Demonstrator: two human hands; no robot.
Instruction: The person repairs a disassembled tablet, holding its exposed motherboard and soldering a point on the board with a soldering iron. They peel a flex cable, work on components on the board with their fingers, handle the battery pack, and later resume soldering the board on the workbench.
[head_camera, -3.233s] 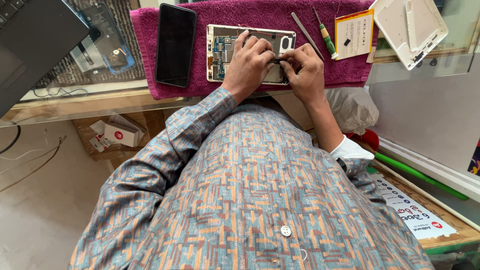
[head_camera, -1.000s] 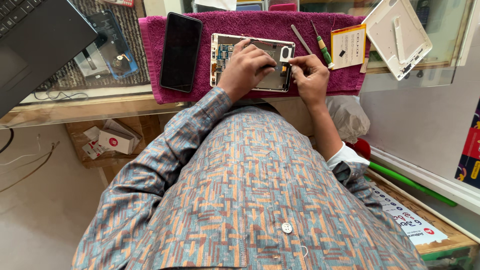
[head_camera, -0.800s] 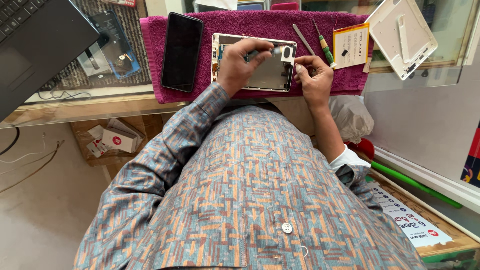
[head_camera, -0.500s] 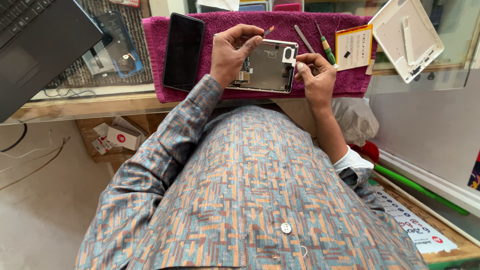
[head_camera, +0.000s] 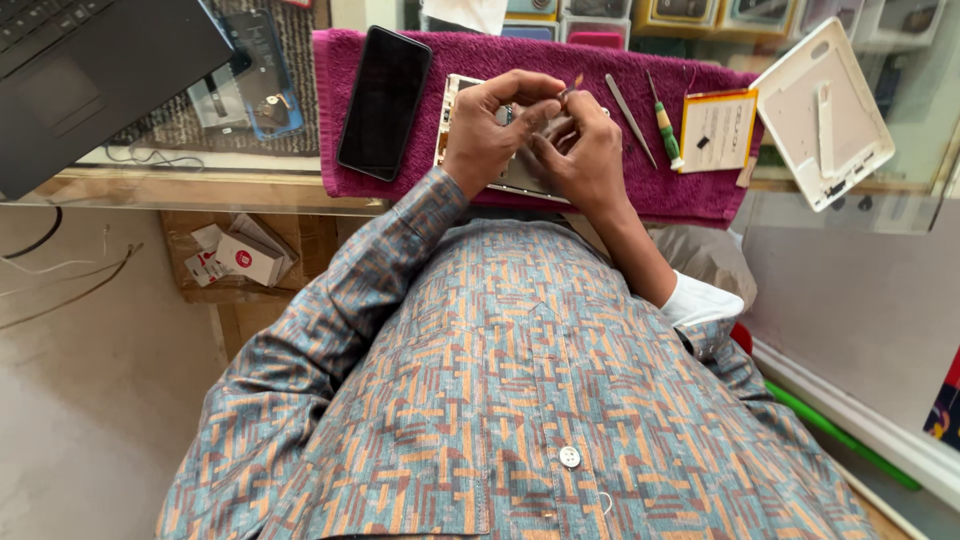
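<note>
Opened white tablet chassis (head_camera: 500, 170) on magenta towel (head_camera: 620, 190): your left hand (head_camera: 490, 135) and right hand (head_camera: 580, 155) pinch a small copper-tipped part (head_camera: 575, 83); next needs steady seating.

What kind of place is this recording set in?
Most likely a small electronics repair counter. On the magenta towel lie an opened device under both hands, a black phone, tweezers, a small screwdriver and a removed white back cover.

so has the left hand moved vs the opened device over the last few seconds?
Yes. The left hand has lifted off the middle of the opened device toward its far edge beside the black phone, pinching a small part with the right hand.
</note>
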